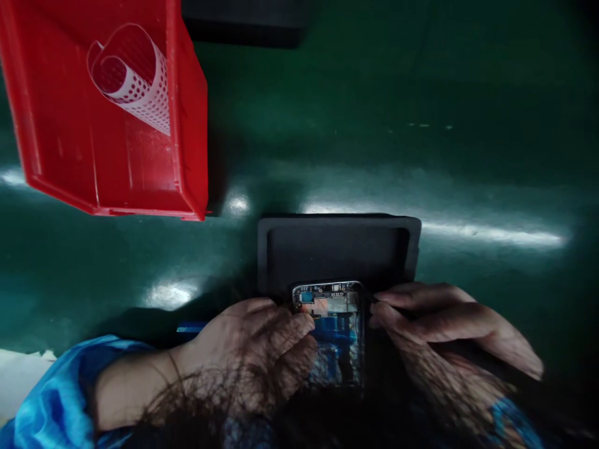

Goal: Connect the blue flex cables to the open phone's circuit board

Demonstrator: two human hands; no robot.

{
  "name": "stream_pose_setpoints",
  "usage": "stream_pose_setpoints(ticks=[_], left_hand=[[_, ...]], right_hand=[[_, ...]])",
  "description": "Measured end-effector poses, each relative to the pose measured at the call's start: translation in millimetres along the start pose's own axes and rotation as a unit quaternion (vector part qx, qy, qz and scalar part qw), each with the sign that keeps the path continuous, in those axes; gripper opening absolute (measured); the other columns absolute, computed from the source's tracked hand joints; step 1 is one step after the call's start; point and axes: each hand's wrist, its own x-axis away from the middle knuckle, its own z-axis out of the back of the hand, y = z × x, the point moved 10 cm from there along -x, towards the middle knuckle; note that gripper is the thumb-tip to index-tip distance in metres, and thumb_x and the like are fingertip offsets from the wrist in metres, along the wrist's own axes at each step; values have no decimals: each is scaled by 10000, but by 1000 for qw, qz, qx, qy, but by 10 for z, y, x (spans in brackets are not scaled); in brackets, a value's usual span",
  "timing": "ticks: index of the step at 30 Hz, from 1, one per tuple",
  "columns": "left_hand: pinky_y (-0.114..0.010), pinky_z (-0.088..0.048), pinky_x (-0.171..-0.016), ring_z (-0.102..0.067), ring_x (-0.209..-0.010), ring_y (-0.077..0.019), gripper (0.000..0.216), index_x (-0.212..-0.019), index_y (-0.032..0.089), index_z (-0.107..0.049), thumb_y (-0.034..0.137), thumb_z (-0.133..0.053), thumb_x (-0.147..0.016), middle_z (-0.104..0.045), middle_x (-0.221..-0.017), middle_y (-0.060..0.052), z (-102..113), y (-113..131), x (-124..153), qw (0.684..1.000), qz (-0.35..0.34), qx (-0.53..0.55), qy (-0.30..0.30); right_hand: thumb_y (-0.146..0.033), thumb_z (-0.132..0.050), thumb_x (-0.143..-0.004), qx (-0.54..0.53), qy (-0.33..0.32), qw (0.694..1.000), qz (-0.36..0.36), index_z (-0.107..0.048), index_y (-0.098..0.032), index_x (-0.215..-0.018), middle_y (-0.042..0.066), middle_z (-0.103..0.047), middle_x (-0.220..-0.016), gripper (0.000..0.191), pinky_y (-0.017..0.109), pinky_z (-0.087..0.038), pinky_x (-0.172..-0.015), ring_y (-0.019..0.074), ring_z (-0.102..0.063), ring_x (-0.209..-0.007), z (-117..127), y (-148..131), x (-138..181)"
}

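An opened smartphone [337, 337] lies with its circuit board and blue inner parts showing, over the near part of a black tray [339, 249]. My left hand [262, 349] grips the phone's left side, with fingertips resting over its edge. To the right of the phone, my right hand [435, 324] is closed, thumb and fingers pinched together close to the phone's right edge. Whatever sits in that pinch is too dark to make out. Loose hair in front of the camera blurs the lower part of both hands and the phone's bottom end.
A red plastic bin [191, 125] stands at the upper left, with a rolled white perforated sheet [140, 93] inside. Another black object [243, 22] lies at the top edge. A blue item [189, 327] shows beside my left wrist. The green tabletop [374, 125] reflects light.
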Motion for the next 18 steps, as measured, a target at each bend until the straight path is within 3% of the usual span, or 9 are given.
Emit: stream_pose_setpoints(ticks=[4, 12, 18], left_hand=[[-312, -569, -731, -720, -812, -134, 294, -957, 207, -704, 207, -415, -1014, -796, -999, 39, -54, 7, 3, 1000, -1, 5, -25], [-293, -580, -716, -743, -776, -119, 391, -904, 182, -713, 200, -347, -1041, -809, -932, 33, -13, -23, -35, 1000, 8, 8, -8], [-307, -588, -751, -740, -801, -128, 360, -914, 207, -720, 208, -380, -1031, -806, -995, 42, -14, -12, -8, 1000, 3, -5, -6]], right_hand=[[-240, -708, -855, -5, -19, 1000, 18, -633, -303, -770, -3, -737, -868, 130, 299, -640, -689, 173, -730, -803, -30, -35, -14], [-45, -741, -742, -5, -30, 999, 40, -669, -263, -761, 2, -744, -911, 231, 329, -605, -689, 168, -729, -812, -55, -18, 6], [-154, -702, -822, 26, -40, 996, 80, -664, -297, -805, 3, -732, -886, 148, 343, -639, -661, 185, -739, -788, -54, -75, 0]])
